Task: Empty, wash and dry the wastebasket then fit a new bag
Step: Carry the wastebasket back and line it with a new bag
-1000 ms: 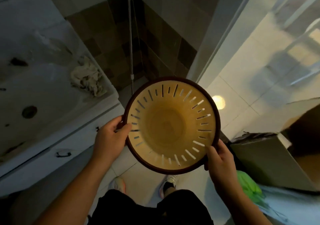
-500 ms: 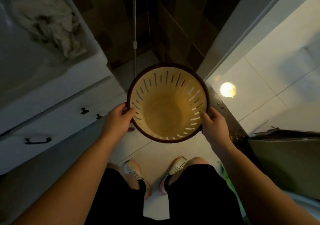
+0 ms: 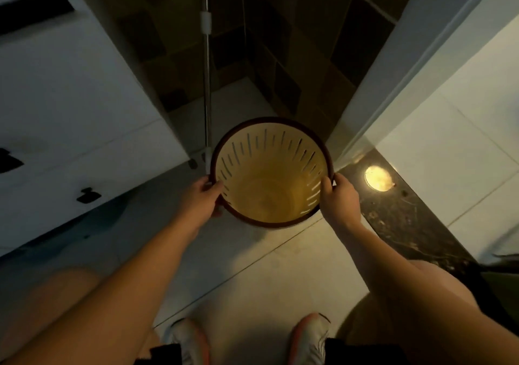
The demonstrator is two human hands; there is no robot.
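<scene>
At frame centre, the left hand point(image 3: 202, 199) and right hand point(image 3: 340, 198) grip the slotted wastebasket point(image 3: 271, 171) by its rim, fingers curled over opposite edges above the floor point(image 3: 261, 274).

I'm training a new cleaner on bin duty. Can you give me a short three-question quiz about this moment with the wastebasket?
1. True or false: the wastebasket already has a new bag fitted.
2. Multiple choice: how is the wastebasket held? A) by the left hand alone; B) by both hands, one grip on each side of the rim; C) by the right hand alone.
3. Short answer: what thin upright thing stands just behind the wastebasket, in the tiled corner?

Key:
1. False. The slotted yellow inside is bare and no bag shows.
2. B.
3. A metal pole.
</scene>
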